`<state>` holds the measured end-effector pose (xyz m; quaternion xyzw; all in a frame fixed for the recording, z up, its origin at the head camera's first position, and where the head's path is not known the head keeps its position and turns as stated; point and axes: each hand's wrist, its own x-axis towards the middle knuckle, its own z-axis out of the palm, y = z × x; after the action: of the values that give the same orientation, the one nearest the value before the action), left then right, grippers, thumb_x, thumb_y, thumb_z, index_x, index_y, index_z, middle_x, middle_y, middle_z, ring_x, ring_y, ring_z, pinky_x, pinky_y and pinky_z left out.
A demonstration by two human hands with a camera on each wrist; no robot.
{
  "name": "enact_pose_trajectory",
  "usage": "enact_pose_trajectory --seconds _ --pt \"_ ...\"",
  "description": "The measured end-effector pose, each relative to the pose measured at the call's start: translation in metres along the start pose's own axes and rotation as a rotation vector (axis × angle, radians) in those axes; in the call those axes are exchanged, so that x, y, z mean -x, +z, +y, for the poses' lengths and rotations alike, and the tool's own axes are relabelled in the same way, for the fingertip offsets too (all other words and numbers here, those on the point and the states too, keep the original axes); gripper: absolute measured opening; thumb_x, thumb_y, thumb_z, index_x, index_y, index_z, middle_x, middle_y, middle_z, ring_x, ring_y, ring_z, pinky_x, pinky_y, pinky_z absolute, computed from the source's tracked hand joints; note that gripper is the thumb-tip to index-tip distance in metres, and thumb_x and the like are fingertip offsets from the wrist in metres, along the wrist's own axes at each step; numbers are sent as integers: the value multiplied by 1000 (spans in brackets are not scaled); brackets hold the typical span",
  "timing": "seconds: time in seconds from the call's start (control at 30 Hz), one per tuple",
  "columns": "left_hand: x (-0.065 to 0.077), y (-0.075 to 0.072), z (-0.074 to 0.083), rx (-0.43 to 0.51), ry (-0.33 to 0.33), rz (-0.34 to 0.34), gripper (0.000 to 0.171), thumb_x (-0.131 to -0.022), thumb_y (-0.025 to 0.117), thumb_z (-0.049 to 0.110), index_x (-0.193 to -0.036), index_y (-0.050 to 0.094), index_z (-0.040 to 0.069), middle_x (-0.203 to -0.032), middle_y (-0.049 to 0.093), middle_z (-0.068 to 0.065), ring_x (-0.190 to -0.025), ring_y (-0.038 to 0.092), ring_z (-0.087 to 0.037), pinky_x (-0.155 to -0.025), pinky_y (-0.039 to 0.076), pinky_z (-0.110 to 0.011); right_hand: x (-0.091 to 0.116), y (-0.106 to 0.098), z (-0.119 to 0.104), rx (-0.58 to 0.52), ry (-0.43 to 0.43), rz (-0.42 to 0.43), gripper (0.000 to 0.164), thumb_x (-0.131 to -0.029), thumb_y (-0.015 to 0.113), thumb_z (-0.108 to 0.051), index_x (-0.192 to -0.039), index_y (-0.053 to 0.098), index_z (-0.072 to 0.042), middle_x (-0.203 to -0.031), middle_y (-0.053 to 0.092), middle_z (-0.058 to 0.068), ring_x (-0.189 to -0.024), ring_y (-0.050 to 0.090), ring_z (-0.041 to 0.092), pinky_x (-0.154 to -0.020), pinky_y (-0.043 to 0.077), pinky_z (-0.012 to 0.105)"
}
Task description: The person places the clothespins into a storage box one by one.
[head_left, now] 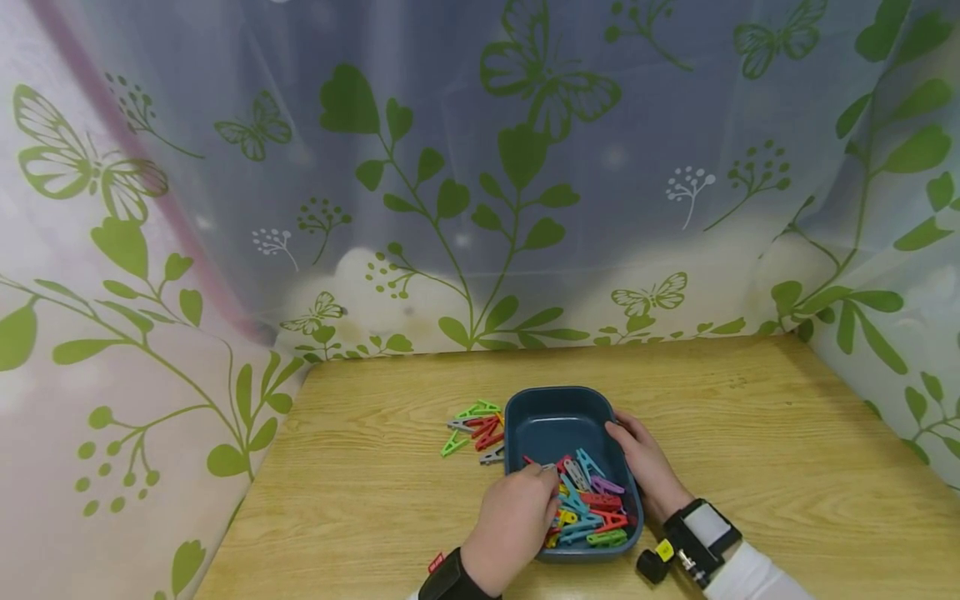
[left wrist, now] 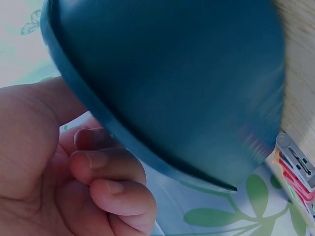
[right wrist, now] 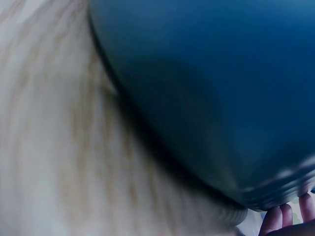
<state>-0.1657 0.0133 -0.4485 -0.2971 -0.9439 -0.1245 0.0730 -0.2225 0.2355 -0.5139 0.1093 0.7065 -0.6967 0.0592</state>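
A dark blue plastic basin (head_left: 558,433) stands on the table, with many coloured clothespins (head_left: 592,504) heaped in its near half. My left hand (head_left: 513,512) reaches over the basin's left rim, fingers curled. At its fingertips a bit of a grey clothespin (head_left: 548,467) shows, pinched there. In the left wrist view the basin wall (left wrist: 182,88) hides the thumb and index tips. My right hand (head_left: 648,467) grips the basin's right side, thumb at the rim. Its fingers (right wrist: 286,216) show against the outer wall in the right wrist view.
Left of the basin lies a loose pile of green, red, grey and orange clothespins (head_left: 486,427), partly against the wall. The wooden table (head_left: 360,483) is closed in by a leaf and butterfly patterned curtain (head_left: 465,208) behind and at both sides.
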Motion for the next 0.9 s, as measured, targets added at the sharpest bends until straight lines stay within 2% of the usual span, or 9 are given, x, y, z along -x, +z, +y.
enact_pose_trajectory --seconds 0.23,0.37,0.5,0.73,0.9 --pt "3 -11 -3 36 -31 31 10 -92 79 20 -93 72 13 -79 62 4 -66 57 -7 -57 45 -23 0 0 -1 -2 4 0 67 -110 46 -40 -162 21 -7 -162 32 23 -142 43 39 -113 40 48" --pt "4 -16 -12 57 -59 69 9 -93 78 19 -90 70 14 -79 60 4 -64 54 -5 -56 43 -21 0 0 -2 -1 2 4 67 -109 46 -41 -162 21 -7 -162 33 23 -142 44 39 -112 42 47" --pt "3 -21 -26 72 -95 133 10 -93 78 17 -89 69 14 -80 63 3 -64 53 -5 -56 42 -20 0 0 -1 -1 3 5 67 -109 46 -40 -162 21 -7 -162 33 23 -141 45 38 -112 43 46" --pt "1 -29 -58 37 -210 244 11 -91 79 13 -90 67 13 -84 69 -2 -64 61 -13 -53 42 -26 -1 0 0 3 7 10 67 -110 46 -41 -162 22 -8 -162 34 23 -141 45 37 -109 44 42" --pt "2 -32 -78 22 -256 272 9 -92 78 13 -92 69 11 -87 70 -4 -55 51 -8 -48 37 -23 -1 0 1 0 7 7 67 -109 46 -41 -162 22 -8 -162 34 23 -141 45 37 -109 44 42"
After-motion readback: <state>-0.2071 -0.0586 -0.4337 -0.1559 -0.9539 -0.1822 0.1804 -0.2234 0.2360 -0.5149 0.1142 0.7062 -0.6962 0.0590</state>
